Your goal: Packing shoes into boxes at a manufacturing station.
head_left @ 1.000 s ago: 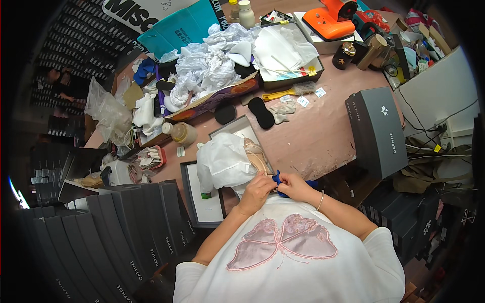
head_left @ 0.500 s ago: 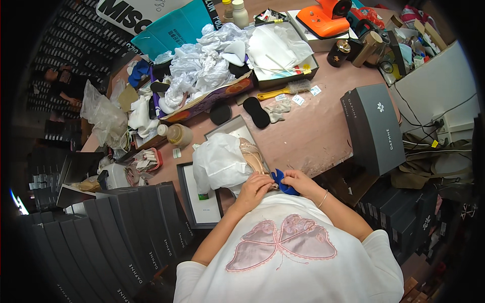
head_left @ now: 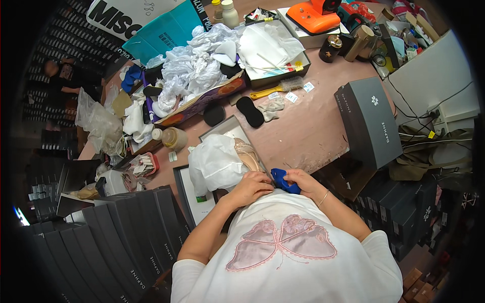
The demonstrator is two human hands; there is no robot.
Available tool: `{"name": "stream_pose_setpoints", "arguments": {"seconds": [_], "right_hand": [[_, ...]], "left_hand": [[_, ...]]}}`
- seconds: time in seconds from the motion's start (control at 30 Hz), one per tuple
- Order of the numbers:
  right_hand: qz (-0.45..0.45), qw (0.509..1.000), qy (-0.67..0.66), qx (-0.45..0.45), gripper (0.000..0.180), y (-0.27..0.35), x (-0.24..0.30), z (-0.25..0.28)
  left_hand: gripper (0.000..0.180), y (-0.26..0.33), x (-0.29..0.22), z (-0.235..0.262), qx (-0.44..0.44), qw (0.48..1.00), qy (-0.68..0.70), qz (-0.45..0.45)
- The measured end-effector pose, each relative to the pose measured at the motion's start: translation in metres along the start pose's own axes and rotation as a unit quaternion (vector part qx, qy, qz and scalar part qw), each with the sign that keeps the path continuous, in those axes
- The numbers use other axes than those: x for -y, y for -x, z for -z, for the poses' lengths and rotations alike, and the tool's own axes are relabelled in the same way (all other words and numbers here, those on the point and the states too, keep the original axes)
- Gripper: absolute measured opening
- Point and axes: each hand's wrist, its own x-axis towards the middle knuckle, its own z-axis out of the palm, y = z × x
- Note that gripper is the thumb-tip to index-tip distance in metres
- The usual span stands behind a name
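Note:
My right hand (head_left: 305, 184) pinches a crumpled blue cloth (head_left: 284, 181) close in front of my white shirt. Just left of it, my left hand (head_left: 251, 188) is closed, fingers curled down; what they grip is hidden beneath them. Beyond my left hand, a beige strappy shoe (head_left: 246, 153) lies in an open grey shoebox (head_left: 236, 123). White tissue paper (head_left: 216, 160) bunches up over the left part of that box. The box's near end is hidden by my hand and the paper.
A dark-rimmed box lid (head_left: 185, 194) lies left of the shoebox. A closed grey shoebox (head_left: 371, 121) stands on the right. Farther back are a carton of crumpled paper (head_left: 197, 70), a yellow-handled brush (head_left: 270, 92) and a black pad (head_left: 250, 112). Grey boxes (head_left: 126, 237) line the lower left.
The view has shifted slightly, so the table appears a little farther up and left. The blue cloth has changed shape in my right hand, and my left hand sits slightly farther from it.

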Motion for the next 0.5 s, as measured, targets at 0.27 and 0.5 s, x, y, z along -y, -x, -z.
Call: {"name": "stream_pose_setpoints", "arguments": {"seconds": [0.27,0.5], "right_hand": [[0.016,0.999,-0.039,-0.012,0.016,0.005,-0.005,0.003],[0.068,0.993,0.078,-0.052,0.011,0.009,0.002,-0.009]], "left_hand": [[0.02,-0.007,0.004,-0.001,0.059,0.998,-0.032,-0.002],[0.013,-0.018,0.008,-0.01,-0.131,0.922,0.317,0.18]]}}
